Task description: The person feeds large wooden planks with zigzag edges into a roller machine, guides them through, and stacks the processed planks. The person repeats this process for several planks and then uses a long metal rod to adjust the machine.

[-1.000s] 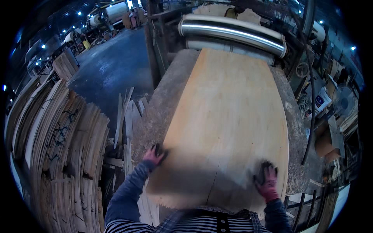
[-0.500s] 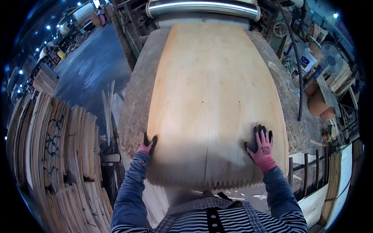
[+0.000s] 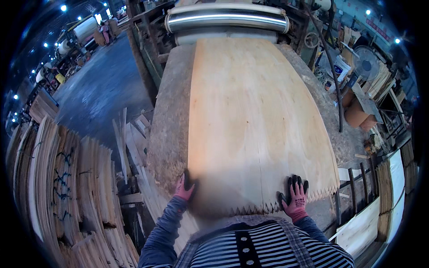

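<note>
Veneer sheet (image 3: 254, 120) centre to 12 o'clock; near end swung toward 4, lying more slanted to roller (image 3: 228, 21). Left hand (image 3: 183, 188), 7, parted at edge; right hand (image 3: 295, 199), 5, spread flat.

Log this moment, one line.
left grip: at veneer sheet left edge | right grip: open on top, by jagged near edge | sheet far end: toward metal roller

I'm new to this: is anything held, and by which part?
A grip cannot be confirmed: the left hand is at the left edge of the wood veneer sheet; the right hand rests open at its jagged near end.
</note>
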The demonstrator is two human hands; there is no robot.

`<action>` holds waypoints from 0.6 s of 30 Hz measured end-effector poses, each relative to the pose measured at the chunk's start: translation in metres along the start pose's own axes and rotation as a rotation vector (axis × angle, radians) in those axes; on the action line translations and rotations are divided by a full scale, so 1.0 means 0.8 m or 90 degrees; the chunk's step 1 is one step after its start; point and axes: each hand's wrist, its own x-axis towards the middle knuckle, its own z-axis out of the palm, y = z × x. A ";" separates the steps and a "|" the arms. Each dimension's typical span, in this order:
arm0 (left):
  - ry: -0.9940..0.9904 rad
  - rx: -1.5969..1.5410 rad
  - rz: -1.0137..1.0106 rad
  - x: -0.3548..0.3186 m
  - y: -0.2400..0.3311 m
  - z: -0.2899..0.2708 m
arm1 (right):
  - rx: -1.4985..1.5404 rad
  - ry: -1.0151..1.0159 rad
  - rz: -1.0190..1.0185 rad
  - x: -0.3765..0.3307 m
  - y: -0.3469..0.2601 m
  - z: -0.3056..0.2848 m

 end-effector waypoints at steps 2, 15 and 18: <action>-0.021 -0.084 -0.071 0.007 0.005 0.012 | 0.022 0.025 -0.017 0.000 0.004 0.003; 0.058 -0.277 -0.067 0.093 -0.066 0.010 | 0.031 0.098 -0.038 0.050 -0.004 0.008; -0.140 -0.456 -0.016 0.082 0.074 -0.065 | 0.025 0.068 -0.013 0.046 0.007 0.007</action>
